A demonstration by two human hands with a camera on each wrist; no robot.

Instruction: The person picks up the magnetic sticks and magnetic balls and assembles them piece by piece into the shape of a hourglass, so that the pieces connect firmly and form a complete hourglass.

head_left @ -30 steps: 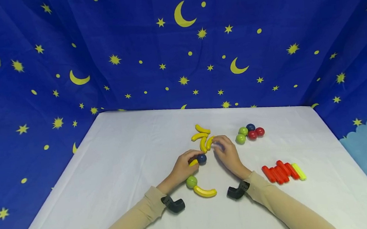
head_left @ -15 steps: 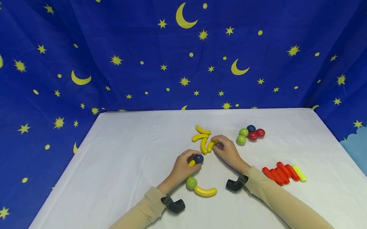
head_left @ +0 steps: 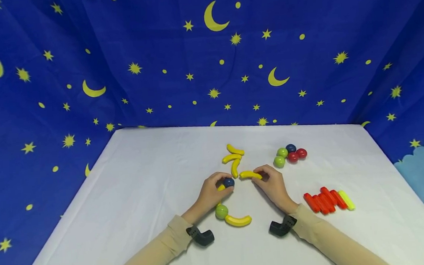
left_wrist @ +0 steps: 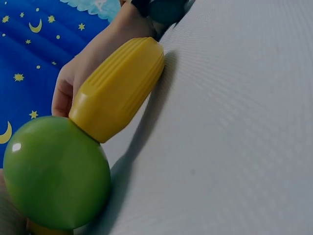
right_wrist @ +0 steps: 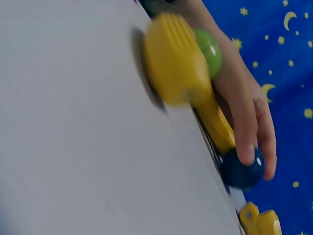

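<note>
My left hand [head_left: 210, 191] grips a dark blue ball [head_left: 229, 182] between thumb and fingers; a yellow curved rod [head_left: 221, 187] under the hand meets the ball and is mostly hidden. Below it, a green ball [head_left: 221, 212] joins a second yellow curved rod [head_left: 238, 220]; both loom large in the left wrist view. My right hand [head_left: 273, 184] pinches one end of another yellow curved rod [head_left: 250, 175], whose free end points left toward the blue ball with a gap between. In the right wrist view, left-hand fingers [right_wrist: 246, 132] press on the blue ball.
Beyond the hands lie several loose yellow curved rods [head_left: 235, 167]. At the back right sits a cluster of green, blue and red balls [head_left: 293, 157]. Red short rods [head_left: 326, 198] and one lime rod [head_left: 346, 200] lie right of my right forearm on the white tabletop [head_left: 154, 167].
My right hand has taken a yellow curved rod from the loose group, drawn it nearer and turned it sideways. The left hand shifted the blue ball slightly left and keeps holding it.
</note>
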